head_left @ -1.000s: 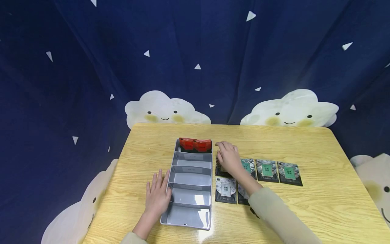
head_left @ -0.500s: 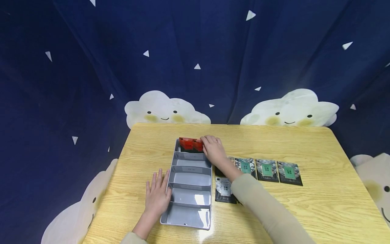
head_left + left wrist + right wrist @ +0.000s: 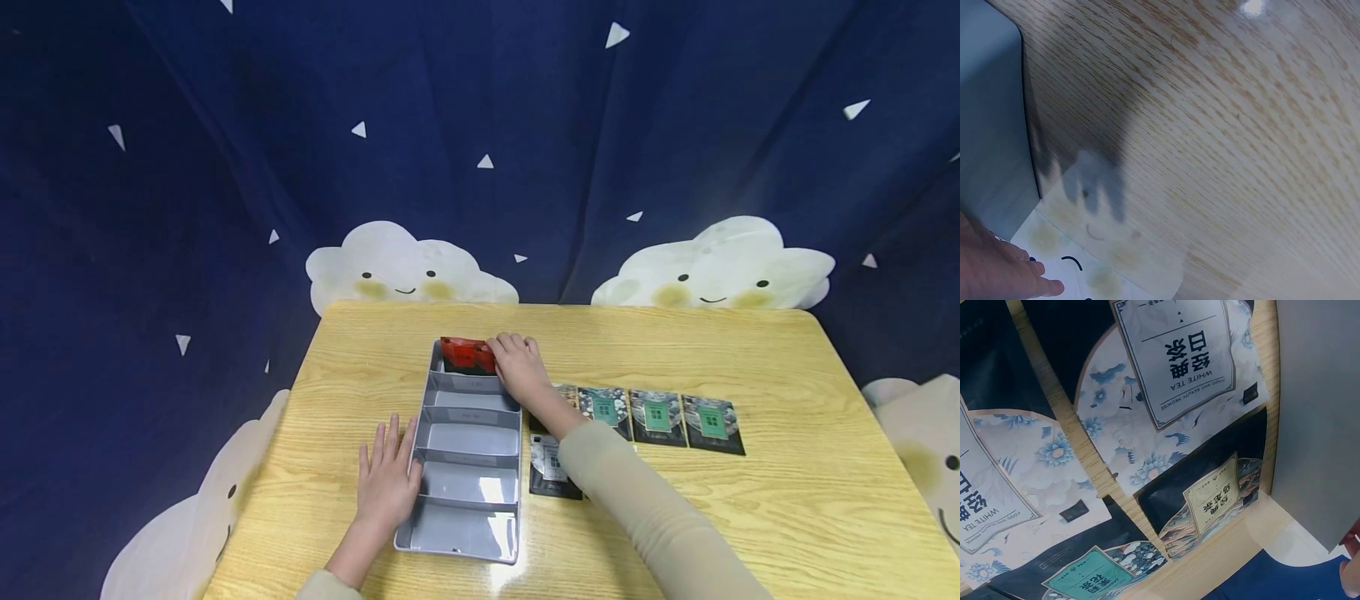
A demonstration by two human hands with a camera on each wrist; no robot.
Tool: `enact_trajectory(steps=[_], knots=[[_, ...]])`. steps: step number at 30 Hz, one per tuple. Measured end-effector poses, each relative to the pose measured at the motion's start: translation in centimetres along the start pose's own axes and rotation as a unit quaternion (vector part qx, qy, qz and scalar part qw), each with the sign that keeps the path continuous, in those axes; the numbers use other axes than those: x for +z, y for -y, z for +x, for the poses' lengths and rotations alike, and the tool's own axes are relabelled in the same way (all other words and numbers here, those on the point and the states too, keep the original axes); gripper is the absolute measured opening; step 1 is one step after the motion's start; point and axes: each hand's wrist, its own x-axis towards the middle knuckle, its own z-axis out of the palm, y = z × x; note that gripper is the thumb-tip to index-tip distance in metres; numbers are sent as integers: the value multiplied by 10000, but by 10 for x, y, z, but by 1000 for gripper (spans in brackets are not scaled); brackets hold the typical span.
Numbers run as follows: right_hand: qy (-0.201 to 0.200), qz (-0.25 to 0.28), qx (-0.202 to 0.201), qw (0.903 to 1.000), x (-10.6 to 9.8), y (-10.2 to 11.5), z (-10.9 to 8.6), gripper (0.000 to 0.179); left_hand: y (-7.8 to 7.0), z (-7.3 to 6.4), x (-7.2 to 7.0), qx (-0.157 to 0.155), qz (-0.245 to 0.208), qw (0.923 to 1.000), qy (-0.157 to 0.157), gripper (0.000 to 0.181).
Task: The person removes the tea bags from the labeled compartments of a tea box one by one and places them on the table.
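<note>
A long grey divided box (image 3: 467, 557) lies on the table. In its far compartment stand red tea packets (image 3: 459, 353), partly covered by my right hand (image 3: 520, 367). That hand's fingers curl over the box's right rim and pinch the right-hand packet; in the right wrist view a bit of red shows by its fingertips (image 3: 1352, 575). My left hand (image 3: 386, 483) lies with fingers extended along the box's left side, its thumb at the rim. In the left wrist view its fingers (image 3: 1007, 269) reach past the box's grey wall (image 3: 991, 125).
Right of the box, tea packets lie flat in two rows: white tea packets (image 3: 1172, 362) nearer, and an oolong packet (image 3: 1204, 494) and green-labelled packets (image 3: 657, 417) farther back. My right sleeve (image 3: 645, 500) crosses over some. A dark blue curtain (image 3: 525, 100) hangs behind the table.
My right hand has moved left and away from above the oolong packet to the red packets' right end. The right red packet has shifted slightly left. My left hand stays put.
</note>
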Motion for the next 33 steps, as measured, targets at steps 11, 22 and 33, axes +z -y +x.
enact_trajectory(steps=[11,22,33], knots=[[239,-2,-142,9996,-4,3,0,19,0,0,1,1,13,10000,-34,60],[626,225,-48,9978,-8,1,1,22,0,0,1,16,-23,10000,-38,60],[-209,1089,0,9938,-37,-2,-2,17,0,1,1,-35,-36,10000,18,59]])
